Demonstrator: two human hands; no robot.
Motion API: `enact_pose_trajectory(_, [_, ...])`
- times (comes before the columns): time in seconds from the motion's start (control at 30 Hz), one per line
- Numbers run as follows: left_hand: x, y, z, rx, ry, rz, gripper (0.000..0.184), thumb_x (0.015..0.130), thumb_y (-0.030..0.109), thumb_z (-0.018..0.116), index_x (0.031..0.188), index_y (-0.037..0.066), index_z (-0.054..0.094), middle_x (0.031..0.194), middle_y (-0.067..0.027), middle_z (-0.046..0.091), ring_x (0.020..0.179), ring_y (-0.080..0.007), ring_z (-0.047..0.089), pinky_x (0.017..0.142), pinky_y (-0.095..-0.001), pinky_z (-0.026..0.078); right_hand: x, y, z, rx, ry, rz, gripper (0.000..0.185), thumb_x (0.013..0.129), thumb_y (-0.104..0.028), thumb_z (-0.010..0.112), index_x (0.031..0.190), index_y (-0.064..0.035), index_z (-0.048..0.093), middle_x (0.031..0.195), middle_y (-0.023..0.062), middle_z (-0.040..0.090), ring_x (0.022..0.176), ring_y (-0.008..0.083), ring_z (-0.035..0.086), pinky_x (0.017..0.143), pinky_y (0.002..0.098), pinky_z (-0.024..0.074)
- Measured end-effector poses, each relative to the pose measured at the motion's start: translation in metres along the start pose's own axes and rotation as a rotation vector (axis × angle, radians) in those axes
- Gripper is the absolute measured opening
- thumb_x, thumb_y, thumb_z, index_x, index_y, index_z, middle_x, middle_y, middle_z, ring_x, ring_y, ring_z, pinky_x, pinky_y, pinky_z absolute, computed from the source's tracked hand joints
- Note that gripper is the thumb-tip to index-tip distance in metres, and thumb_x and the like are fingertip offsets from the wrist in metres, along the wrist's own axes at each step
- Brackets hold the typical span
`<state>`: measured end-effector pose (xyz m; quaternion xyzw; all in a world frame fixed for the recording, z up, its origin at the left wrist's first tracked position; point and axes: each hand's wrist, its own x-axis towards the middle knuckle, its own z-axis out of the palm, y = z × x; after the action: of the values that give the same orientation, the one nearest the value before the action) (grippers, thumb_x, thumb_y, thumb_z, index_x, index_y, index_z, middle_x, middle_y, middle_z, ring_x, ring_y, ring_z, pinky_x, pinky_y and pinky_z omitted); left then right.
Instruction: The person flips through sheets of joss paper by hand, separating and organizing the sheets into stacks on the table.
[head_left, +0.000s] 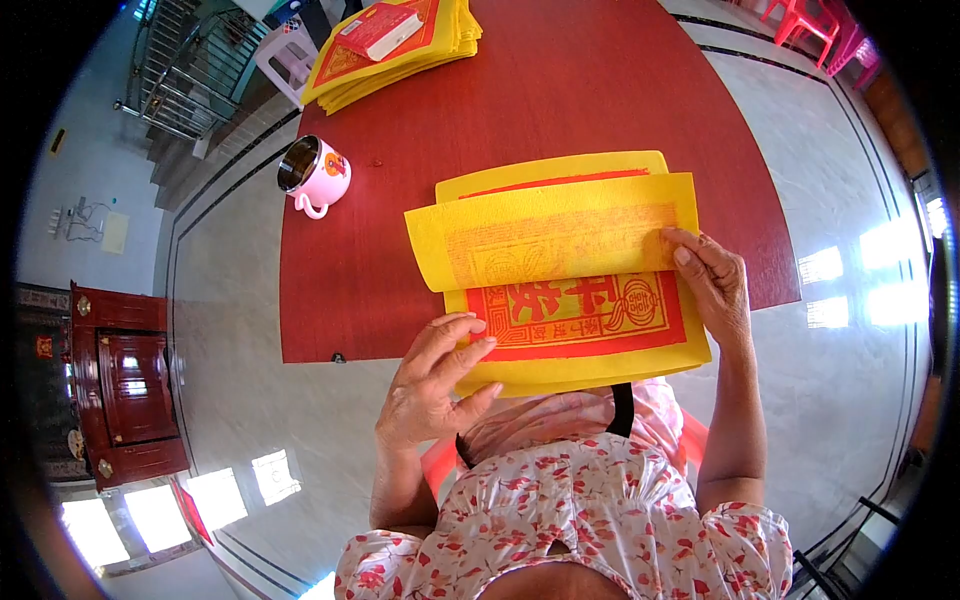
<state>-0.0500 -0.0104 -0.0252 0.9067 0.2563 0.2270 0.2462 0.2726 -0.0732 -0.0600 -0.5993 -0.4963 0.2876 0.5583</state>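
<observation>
In front of me lies a stack of yellow paper sheets [600, 372] printed with red panels and characters, partly over the table's near edge. The top yellow sheet [560, 222] is curled back away from me, its underside showing faint red print. My right hand [718, 285] pinches that raised sheet at its right edge between thumb and fingers. At the stack's lower left corner is my left hand [430, 385], its fingers apart and fingertips over the paper's left edge. Whether they press on the paper I cannot tell. The raised sheet hides part of the panel below.
A pink mug [325, 178] stands on the red table [560, 90], left of the stack. Toward the far left edge, another pile of yellow paper [455, 40] carries a small red-and-white box [380, 30]. A tiny dark object [338, 357] lies at the near left edge.
</observation>
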Motion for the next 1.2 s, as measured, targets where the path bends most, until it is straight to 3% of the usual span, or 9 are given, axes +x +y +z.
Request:
enact_pose_trajectory(0.3, [0.001, -0.005, -0.008, -0.045, 0.301, 0.083, 0.035, 0.069, 0.011, 0.075, 0.100, 0.001, 0.062, 0.099, -0.0127, 0.060, 0.089, -0.0289, 0.059, 0.075, -0.0358, 0.049, -0.001, -0.006, -0.003, 0.057, -0.020, 0.085, 0.049, 0.092, -0.044, 0.046, 0.104, -0.0004, 0.065, 0.110, 0.0152, 0.060, 0.087, 0.0197, 0.064, 0.071, 0.0293, 0.0537])
enact_pose_trajectory(0.47, [0.001, -0.005, -0.005, -0.080, 0.379, 0.027, 0.013, 0.074, 0.001, 0.069, 0.084, -0.002, 0.061, 0.081, -0.0104, 0.061, 0.073, -0.0226, 0.057, 0.064, -0.0297, 0.046, -0.002, -0.005, -0.006, 0.023, -0.038, 0.165, 0.081, 0.085, -0.069, 0.024, 0.107, -0.0017, 0.064, 0.116, 0.0188, 0.056, 0.092, 0.0268, 0.063, 0.075, 0.0327, 0.0538])
enact_pose_trajectory(0.8, [0.000, 0.000, 0.002, -0.120, 0.555, -0.223, 0.008, 0.078, 0.000, 0.066, 0.080, -0.003, 0.059, 0.073, -0.0072, 0.059, 0.061, -0.0115, 0.050, 0.052, -0.0221, 0.039, -0.002, 0.007, -0.007, 0.226, -0.059, 0.106, 0.103, 0.072, -0.084, 0.015, 0.110, 0.0000, 0.061, 0.110, 0.0163, 0.056, 0.092, 0.0259, 0.061, 0.078, 0.0344, 0.0523])
enact_pose_trajectory(0.87, [0.001, 0.000, 0.004, -0.171, 0.614, -0.255, 0.007, 0.079, 0.000, 0.066, 0.081, -0.003, 0.060, 0.074, -0.0069, 0.059, 0.060, -0.0101, 0.049, 0.051, -0.0213, 0.038, -0.002, 0.004, -0.014, 0.223, -0.119, 0.265, 0.089, 0.077, -0.077, 0.036, 0.108, 0.0022, 0.060, 0.107, 0.0116, 0.057, 0.090, 0.0214, 0.061, 0.079, 0.0347, 0.0512])
enact_pose_trajectory(0.9, [0.000, 0.000, 0.005, -0.172, 0.613, -0.254, 0.007, 0.079, 0.000, 0.066, 0.081, -0.003, 0.060, 0.074, -0.0069, 0.059, 0.060, -0.0101, 0.049, 0.051, -0.0213, 0.038, -0.001, 0.001, -0.013, 0.223, -0.118, 0.265, 0.089, 0.077, -0.077, 0.036, 0.108, 0.0022, 0.060, 0.107, 0.0116, 0.057, 0.090, 0.0214, 0.061, 0.079, 0.0347, 0.0512])
enact_pose_trajectory(0.97, [0.000, -0.001, 0.006, -0.180, 0.628, -0.275, 0.006, 0.079, 0.000, 0.066, 0.081, -0.003, 0.060, 0.075, -0.0056, 0.059, 0.060, -0.0092, 0.048, 0.051, -0.0204, 0.038, 0.000, -0.005, -0.006, 0.215, -0.150, 0.003, 0.053, 0.083, -0.045, 0.062, 0.105, 0.0024, 0.061, 0.100, 0.0089, 0.061, 0.085, 0.0177, 0.062, 0.078, 0.0332, 0.0520])
enact_pose_trajectory(1.0, [-0.002, -0.001, 0.007, -0.181, 0.627, -0.275, 0.006, 0.079, 0.000, 0.066, 0.081, -0.003, 0.060, 0.075, -0.0056, 0.059, 0.060, -0.0092, 0.048, 0.051, -0.0204, 0.038, 0.000, -0.007, -0.004, 0.214, -0.150, 0.003, 0.053, 0.083, -0.045, 0.062, 0.105, 0.0024, 0.061, 0.100, 0.0089, 0.061, 0.085, 0.0177, 0.062, 0.078, 0.0332, 0.0520])
enact_pose_trajectory(1.07, [-0.004, 0.000, 0.008, -0.224, 0.652, -0.370, 0.005, 0.080, -0.001, 0.065, 0.082, -0.003, 0.061, 0.076, -0.0053, 0.059, 0.060, -0.0086, 0.048, 0.051, -0.0195, 0.037, 0.000, -0.009, -0.001, 0.218, -0.077, 0.018, 0.025, 0.081, -0.012, 0.068, 0.102, 0.0008, 0.063, 0.094, 0.0080, 0.063, 0.084, 0.0155, 0.063, 0.077, 0.0312, 0.0525])
enact_pose_trajectory(1.2, [0.007, 0.011, 0.012, -0.383, 0.884, -0.310, 0.006, 0.083, 0.001, 0.061, 0.087, -0.004, 0.059, 0.082, -0.0098, 0.057, 0.060, -0.0097, 0.052, 0.048, -0.0208, 0.041, 0.000, -0.007, -0.002, 0.155, -0.064, 0.080, 0.018, 0.084, -0.007, 0.063, 0.102, -0.0018, 0.064, 0.094, 0.0077, 0.065, 0.087, 0.0146, 0.063, 0.078, 0.0294, 0.0526])
